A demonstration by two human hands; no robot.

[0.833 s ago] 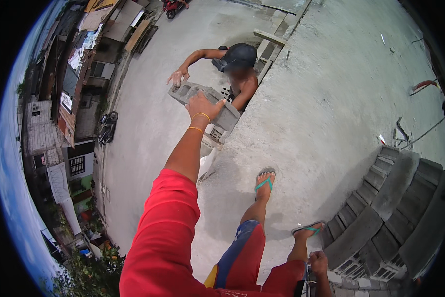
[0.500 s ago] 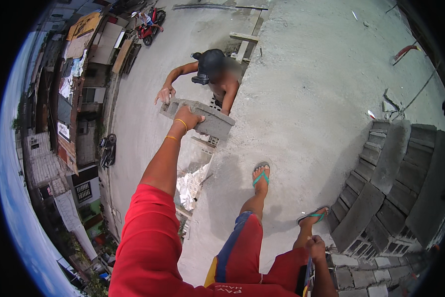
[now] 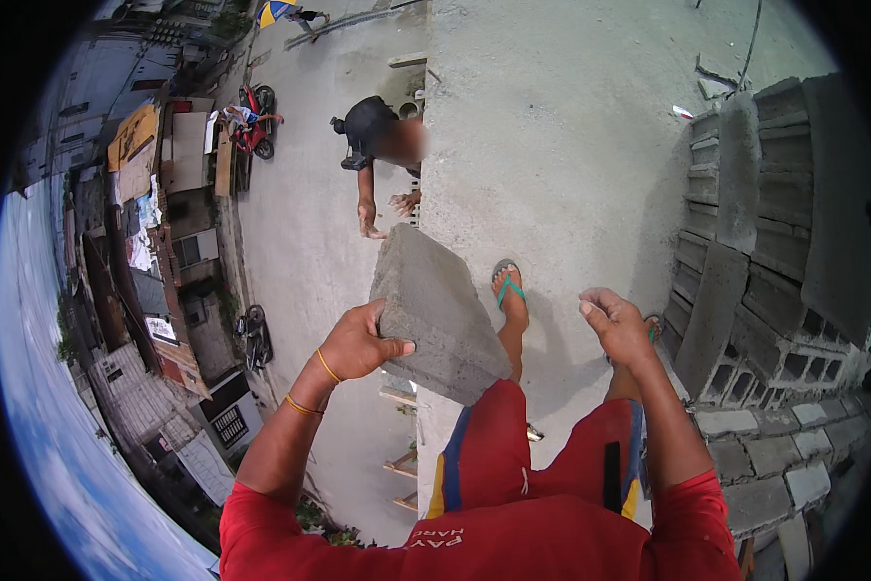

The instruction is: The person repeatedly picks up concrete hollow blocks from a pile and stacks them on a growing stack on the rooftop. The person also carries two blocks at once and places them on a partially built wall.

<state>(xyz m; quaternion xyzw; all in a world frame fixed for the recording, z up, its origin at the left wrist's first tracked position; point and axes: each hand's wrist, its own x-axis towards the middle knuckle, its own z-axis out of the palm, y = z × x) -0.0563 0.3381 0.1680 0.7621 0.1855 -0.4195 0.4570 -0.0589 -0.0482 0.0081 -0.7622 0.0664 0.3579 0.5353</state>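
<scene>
A grey concrete block [image 3: 440,320] hangs tilted in front of my body, above the floor's left edge. My left hand [image 3: 360,341] grips its near left end, with the thumb on the near face. Right of the block and apart from it, my right hand [image 3: 618,327] is raised with fingers parted and nothing in it. Beyond the block, a co-worker [image 3: 382,136] leans at the floor's edge from the lower side. One of the co-worker's hands [image 3: 371,221] reaches down by the block's far corner; whether it touches cannot be told.
Concrete hollow blocks [image 3: 736,184] are stacked at my right, with more blocks [image 3: 757,504] lying nearer me. The concrete floor [image 3: 552,126] drops off on the left to a road [image 3: 300,223], where a red motorcycle [image 3: 254,121] and a dark one [image 3: 254,339] stand.
My left hand has drawn the block back toward me, away from the co-worker, and it has turned. My right hand has risen from beside my leg and opened. The co-worker's hands have come off the block's sides.
</scene>
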